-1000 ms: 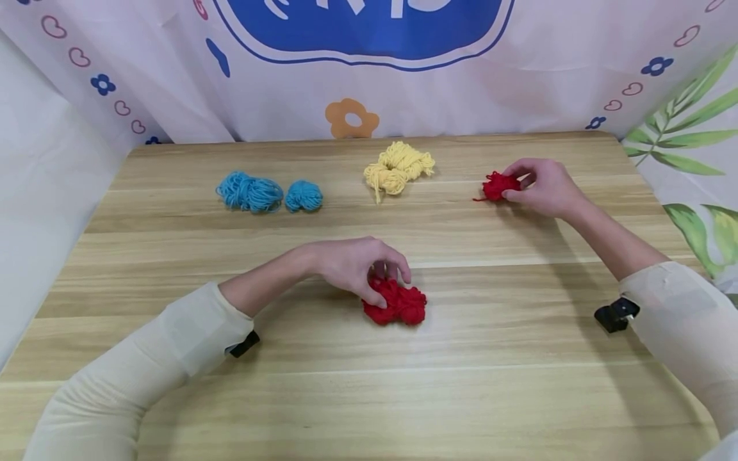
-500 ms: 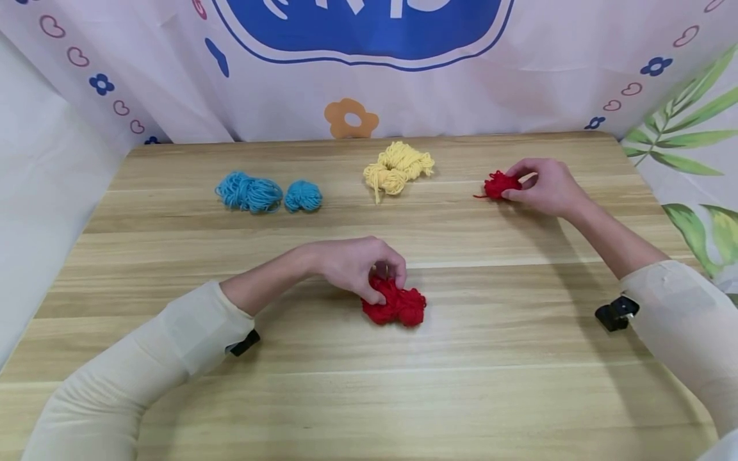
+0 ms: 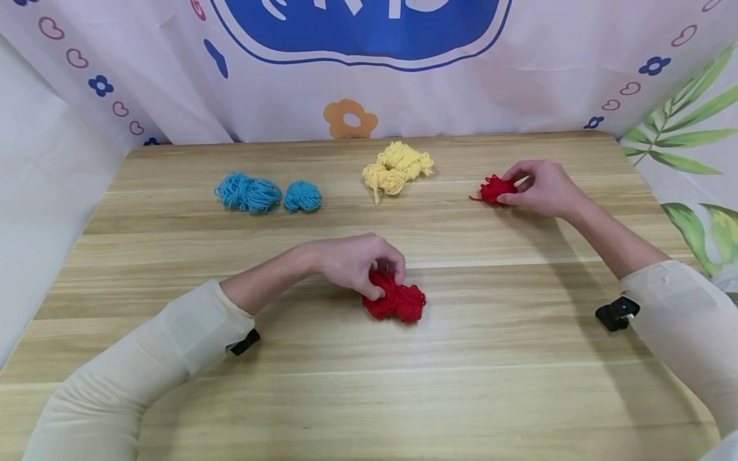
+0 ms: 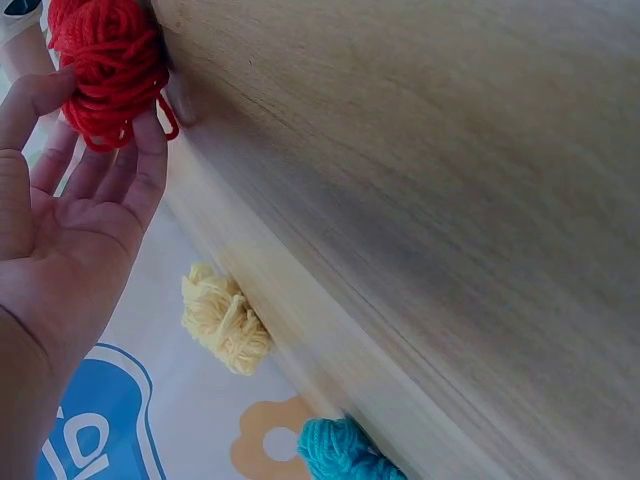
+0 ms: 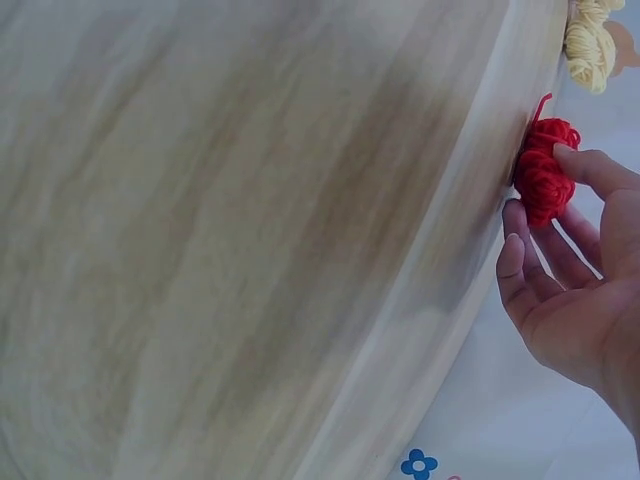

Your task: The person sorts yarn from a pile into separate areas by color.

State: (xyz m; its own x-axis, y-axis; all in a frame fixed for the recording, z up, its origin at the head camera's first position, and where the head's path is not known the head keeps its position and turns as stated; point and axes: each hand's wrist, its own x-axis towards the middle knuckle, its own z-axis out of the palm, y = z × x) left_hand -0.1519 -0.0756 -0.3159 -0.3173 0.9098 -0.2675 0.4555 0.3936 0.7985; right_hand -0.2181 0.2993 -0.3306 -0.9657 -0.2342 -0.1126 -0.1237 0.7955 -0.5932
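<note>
Near the middle of the wooden table, my left hand (image 3: pixel 360 259) pinches a larger red yarn bundle (image 3: pixel 403 302) between thumb and fingers. In the left wrist view that red yarn (image 4: pixel 112 75) shows its wound strands, with the thumb on one side and the fingers on the other. Toward the back right, my right hand (image 3: pixel 544 186) pinches a smaller red yarn bundle (image 3: pixel 494 189), whose loose tail points left. The right wrist view shows the thumb on top of this red yarn (image 5: pixel 545 175) and fingers curled beneath it.
Two blue yarn bundles, a larger one (image 3: pixel 248 192) and a smaller one (image 3: pixel 302 196), lie at the back left. Yellow yarn (image 3: pixel 398 169) lies at the back centre. Behind the table (image 3: pixel 369 397) hangs a printed white cloth (image 3: pixel 288 96).
The left fingers have closed onto the larger red yarn, and it has shifted slightly up in view. The right hand has moved the smaller red yarn slightly left.
</note>
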